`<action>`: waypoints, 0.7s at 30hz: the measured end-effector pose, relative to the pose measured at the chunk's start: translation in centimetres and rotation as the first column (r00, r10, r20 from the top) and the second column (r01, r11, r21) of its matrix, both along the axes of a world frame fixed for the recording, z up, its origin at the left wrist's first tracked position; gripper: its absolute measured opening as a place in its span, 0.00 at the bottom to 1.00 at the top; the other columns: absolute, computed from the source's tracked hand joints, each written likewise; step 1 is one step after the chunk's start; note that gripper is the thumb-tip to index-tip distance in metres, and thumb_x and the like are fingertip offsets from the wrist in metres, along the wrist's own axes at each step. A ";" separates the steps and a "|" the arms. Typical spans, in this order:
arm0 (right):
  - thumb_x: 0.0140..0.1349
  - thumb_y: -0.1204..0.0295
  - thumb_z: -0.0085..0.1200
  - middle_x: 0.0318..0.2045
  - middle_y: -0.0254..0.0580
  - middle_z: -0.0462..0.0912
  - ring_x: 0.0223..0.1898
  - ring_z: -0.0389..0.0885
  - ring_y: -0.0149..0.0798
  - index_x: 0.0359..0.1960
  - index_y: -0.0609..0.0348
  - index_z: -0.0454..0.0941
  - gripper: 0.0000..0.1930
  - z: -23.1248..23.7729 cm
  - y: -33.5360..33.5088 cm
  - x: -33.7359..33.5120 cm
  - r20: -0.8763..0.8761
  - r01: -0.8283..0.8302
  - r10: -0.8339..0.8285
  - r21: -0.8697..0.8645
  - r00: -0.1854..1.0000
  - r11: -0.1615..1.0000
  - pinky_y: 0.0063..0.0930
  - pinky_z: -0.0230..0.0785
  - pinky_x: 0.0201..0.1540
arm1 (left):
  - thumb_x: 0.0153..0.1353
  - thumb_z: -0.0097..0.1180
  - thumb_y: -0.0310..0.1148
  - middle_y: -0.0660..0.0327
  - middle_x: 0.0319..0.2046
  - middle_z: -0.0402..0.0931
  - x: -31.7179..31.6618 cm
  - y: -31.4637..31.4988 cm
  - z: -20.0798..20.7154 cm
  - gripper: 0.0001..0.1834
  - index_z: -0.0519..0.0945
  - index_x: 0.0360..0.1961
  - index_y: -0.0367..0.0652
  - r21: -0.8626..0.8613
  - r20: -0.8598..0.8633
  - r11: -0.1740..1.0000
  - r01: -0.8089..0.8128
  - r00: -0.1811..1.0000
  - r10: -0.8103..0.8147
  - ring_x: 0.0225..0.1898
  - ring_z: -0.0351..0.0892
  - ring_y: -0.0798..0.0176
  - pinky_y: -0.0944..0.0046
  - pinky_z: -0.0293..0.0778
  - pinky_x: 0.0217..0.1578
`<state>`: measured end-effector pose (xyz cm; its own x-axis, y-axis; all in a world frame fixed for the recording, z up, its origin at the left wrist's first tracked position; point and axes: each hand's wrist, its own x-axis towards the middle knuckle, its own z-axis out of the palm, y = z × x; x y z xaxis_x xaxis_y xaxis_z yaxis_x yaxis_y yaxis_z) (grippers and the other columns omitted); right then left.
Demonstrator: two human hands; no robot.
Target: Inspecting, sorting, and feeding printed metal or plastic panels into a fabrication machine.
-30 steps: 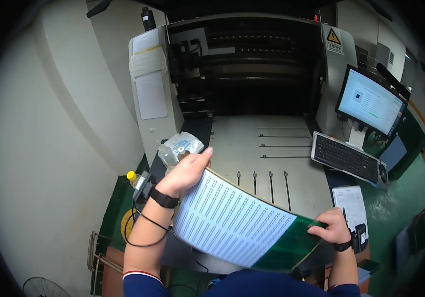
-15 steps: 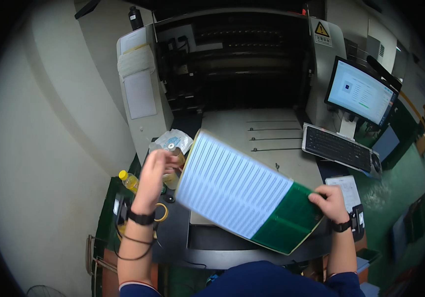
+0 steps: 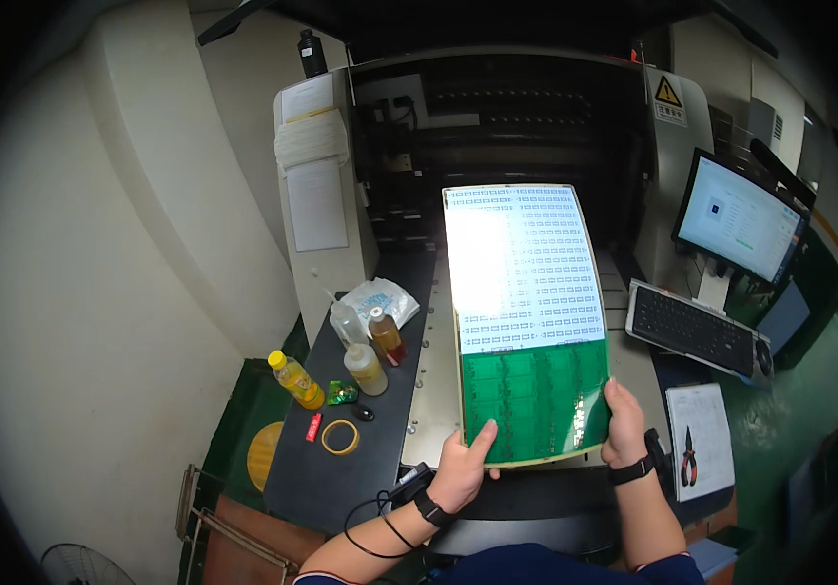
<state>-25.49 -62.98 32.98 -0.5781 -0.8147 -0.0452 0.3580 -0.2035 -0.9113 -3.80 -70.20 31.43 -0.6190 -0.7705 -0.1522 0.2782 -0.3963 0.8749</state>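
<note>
I hold a large rectangular circuit board panel by its near end, tilted up over the machine's flat bed. Its far part is white with rows of small printed patterns and a bright glare; the near part is glossy green. My left hand grips the lower left corner, thumb on top and fingers underneath. At the lower right edge my right hand is closed the same way. Black straps circle both wrists, and a cable hangs by the left one.
Left of the bed stand squeeze bottles, a yellow-capped drink bottle, a tape roll and a plastic bag. On the right are a monitor, a keyboard and red-handled pliers on paper. The dark machine opening lies beyond.
The panel has turned from a slant to nearly lengthwise before me. My left hand came from beside the bottles and took hold of its near left corner; my right hand kept its grip.
</note>
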 end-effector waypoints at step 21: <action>0.62 0.70 0.44 0.35 0.48 0.79 0.37 0.75 0.38 0.42 0.73 0.73 0.15 -14.7 -23.2 -7.3 -0.232 0.112 -0.018 0.398 0.973 0.911 0.29 0.65 0.42 | 0.51 0.54 0.37 0.45 0.51 0.66 19.2 -4.8 -17.6 0.20 0.73 0.44 0.38 -0.746 0.654 0.596 0.298 0.153 0.741 0.57 0.58 0.40 0.44 0.53 0.56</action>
<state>-32.76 -86.20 18.25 -0.6624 -0.7129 -0.2302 0.1393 0.1846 -0.9729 15.42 -75.02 13.84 -0.1813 -0.9650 0.1896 -0.8999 0.2405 0.3637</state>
